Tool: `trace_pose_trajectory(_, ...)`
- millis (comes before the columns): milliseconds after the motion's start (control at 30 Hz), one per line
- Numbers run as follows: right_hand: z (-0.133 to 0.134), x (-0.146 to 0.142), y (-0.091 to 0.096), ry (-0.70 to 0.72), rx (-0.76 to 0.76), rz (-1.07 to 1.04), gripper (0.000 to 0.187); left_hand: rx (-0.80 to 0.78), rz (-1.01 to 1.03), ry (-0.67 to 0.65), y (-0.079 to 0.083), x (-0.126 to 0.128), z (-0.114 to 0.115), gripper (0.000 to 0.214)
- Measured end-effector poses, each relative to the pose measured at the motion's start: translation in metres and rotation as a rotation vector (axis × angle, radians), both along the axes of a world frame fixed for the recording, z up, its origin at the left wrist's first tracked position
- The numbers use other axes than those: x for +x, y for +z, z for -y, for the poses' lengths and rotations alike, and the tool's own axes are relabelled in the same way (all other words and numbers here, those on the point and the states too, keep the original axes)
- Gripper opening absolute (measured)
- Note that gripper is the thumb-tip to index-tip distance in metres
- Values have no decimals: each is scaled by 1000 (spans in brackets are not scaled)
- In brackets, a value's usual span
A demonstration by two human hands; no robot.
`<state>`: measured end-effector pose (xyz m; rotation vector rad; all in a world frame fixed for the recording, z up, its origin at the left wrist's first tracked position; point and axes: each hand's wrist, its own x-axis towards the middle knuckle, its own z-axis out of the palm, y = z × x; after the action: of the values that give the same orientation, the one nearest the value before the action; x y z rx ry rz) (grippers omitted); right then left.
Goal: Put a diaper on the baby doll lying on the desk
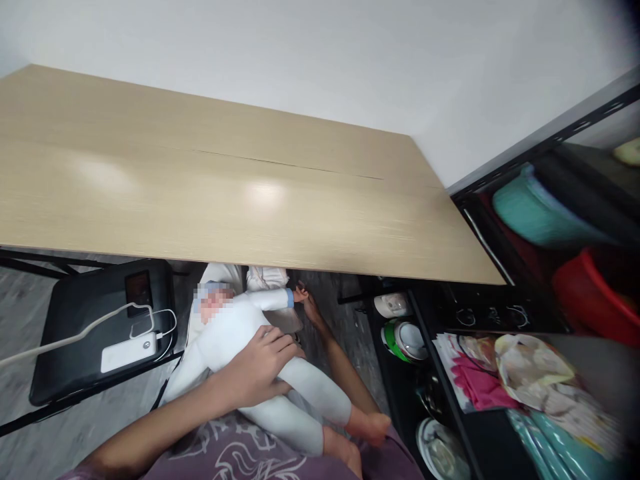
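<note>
A baby doll [235, 328] in a white suit with blue cuffs lies on its back across my lap, head towards the table and bare feet towards me. My left hand [267, 363] is closed over its hip, fingers on the far side and thumb between the legs. At the doll's outstretched arm, my right hand [311, 308] holds its small hand between the fingers, partly hidden there. The doll's face is blurred out. Behind its head is a pale cushion-like thing [220, 272].
A light wooden table [225, 200] spans the front. To the left, a black stool-like seat [80, 333] bears a white power bank [129, 353] with cables. Dark shelves on the right hold a teal basin [540, 210], a red basin [595, 293], bagged items [535, 373] and several containers.
</note>
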<state>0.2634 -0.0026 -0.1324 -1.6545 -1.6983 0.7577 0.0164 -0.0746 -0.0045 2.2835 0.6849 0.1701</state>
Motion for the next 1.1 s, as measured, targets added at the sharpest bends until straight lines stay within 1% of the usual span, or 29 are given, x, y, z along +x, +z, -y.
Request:
trace_pose_trajectory(33, 3, 8, -11, -55, 12, -18, 37, 0, 3, -1, 0, 0, 0, 43)
trace_pose_trajectory(100, 11, 24, -25, -159, 47, -53, 44, 4, 9, -4, 1, 0, 0, 45)
trace_pose_trajectory(133, 15, 31, -27, -193, 68, -66, 49, 6, 11, -6, 2, 0, -1, 45)
trace_pose_trajectory(200, 20, 38, -22, -199, 117, -82, 53, 6, 14, -8, 1, 0, -1, 47)
trace_pose_trajectory(233, 20, 37, -15, -160, 139, -80, 52, 5, 16, -11, 1, 0, -1, 47)
trace_pose_trajectory(267, 19, 34, -6, -89, 159, -71, 51, 6, 17, -13, 0, 0, -1, 48)
trace_pose_trajectory(333, 12, 22, 13, 124, 164, -31, 52, 16, 20, -22, -2, 0, -1, 49)
trace_pose_trajectory(400, 0, 5, 31, 341, 103, 30, 56, 27, 31, -22, 0, 0, -1, 49)
trace_pose_trajectory(433, -7, -4, 37, 417, 51, 65, 57, 25, 45, -15, 2, -1, -1, 49)
trace_pose_trajectory(467, -14, -12, 43, 473, -8, 103, 56, 12, 69, -2, 6, -2, -1, 49)
trace_pose_trajectory(533, -26, -26, 52, 543, -103, 168, 51, -36, 136, 49, 16, -8, 1, 49)
trace_pose_trajectory(600, -36, -36, 61, 604, -141, 197, 49, -81, 208, 102, 21, -21, 7, 47)
trace_pose_trajectory(633, -39, -39, 66, 634, -132, 202, 48, -88, 240, 142, 19, -31, 11, 46)
trace_pose_trajectory(667, -41, -42, 72, 654, -107, 205, 48, -77, 270, 203, 14, -43, 16, 44)
trace_pose_trajectory(700, -42, -45, 78, 665, -74, 206, 49, -54, 290, 292, 6, -57, 22, 43)
trace_pose_trajectory(733, -42, -47, 84, 671, -40, 207, 50, -21, 306, 416, -6, -72, 29, 40)
trace_pose_trajectory(767, -41, -50, 91, 670, -9, 202, 51, 11, 305, 567, -19, -89, 37, 38)
trace_pose_trajectory(800, -40, -53, 97, 662, 15, 186, 52, 15, 273, 711, -33, -106, 44, 39)
trace_pose_trajectory(833, -39, -55, 102, 653, 24, 161, 52, -12, 230, 827, -47, -122, 51, 44)
trace_pose_trajectory(867, -38, -58, 107, 645, 23, 133, 53, -78, 180, 916, -60, -137, 57, 54)
trace_pose_trajectory(933, -37, -64, 113, 640, 5, 95, 50, -286, 106, 1018, -80, -159, 65, 75)
trace_pose_trajectory(1000, -39, -70, 118, 655, -6, 105, 46, -481, 85, 1040, -90, -169, 67, 85)
trace_pose_trajectory(1067, -41, -75, 122, 687, 11, 152, 47, -555, 79, 1046, -92, -169, 65, 83)
trace_pose_trajectory(1100, -42, -77, 125, 707, 32, 175, 49, -544, 77, 1058, -92, -167, 63, 81)
